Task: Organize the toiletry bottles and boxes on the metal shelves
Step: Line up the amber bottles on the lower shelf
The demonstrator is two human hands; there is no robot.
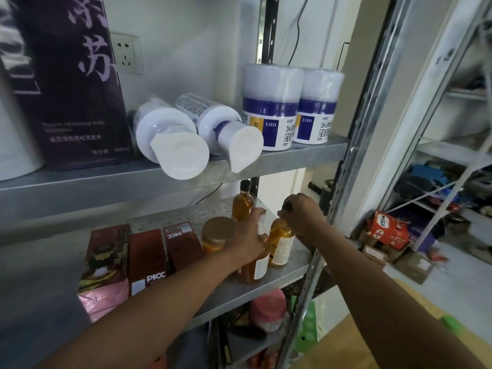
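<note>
Our left fingers [256, 213] curl round the white top of the near amber bottle [257, 267]. Our right fingers [294, 209] bunch down over the dark cap of the right amber bottle [281, 243]. Neither set is spread: each pinches a bottle by its top. We judge this hold suits the spot, since the tops are the easiest part to reach under the upper shelf [106, 182], and a grip up there lets us slide or lift a bottle without knocking its neighbour.

Both bottles stand upright at the right end of the middle shelf [253, 288], so close that they seem to touch. Our left hand [246, 235] hides most of the near one's shoulder. Our right hand [303, 214] hangs above the other.

A far amber bottle [242, 202] stands behind them, and a gold-lidded jar [217, 233] sits just to the left. Further left, the red boxes [147, 259] stand side by side, already in a row. So we take the step in hand to be gathering the amber bottles into one group at the right, like with like.

On the upper shelf the two white pump bottles [170, 134] lie on their sides with their heads over the near edge. They lie between a purple box [72, 83] on the left and two tubs [271, 107] on the right. We would say they need standing up yet.
</note>
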